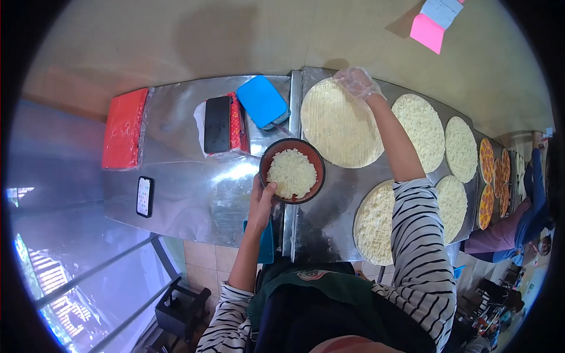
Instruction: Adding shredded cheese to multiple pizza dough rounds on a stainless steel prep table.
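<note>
My left hand (263, 204) grips the near-left rim of a dark bowl (319, 170) with a reddish inside, thumb over the edge. Crumbly white grated cheese (291, 173) fills much of it. A clear plastic glove covers my right hand (356, 83), which is over the far edge of a large pizza base (342, 128). That base looks pale and smooth, with faint lines and little on top. Whether the gloved fingers hold any cheese is hidden. Beside my right sleeve lies a cheese-covered base (374, 225), partly hidden by the arm.
More cheese-covered bases (421, 132) line the steel table (322, 220) rightward, then pizzas with red-orange topping (486, 207). Another person (507, 229) stands beyond. Leftward are a blue-lidded container (262, 101), a dark phone (217, 124) on a red box, a lit phone (144, 197) and a red packet (125, 129).
</note>
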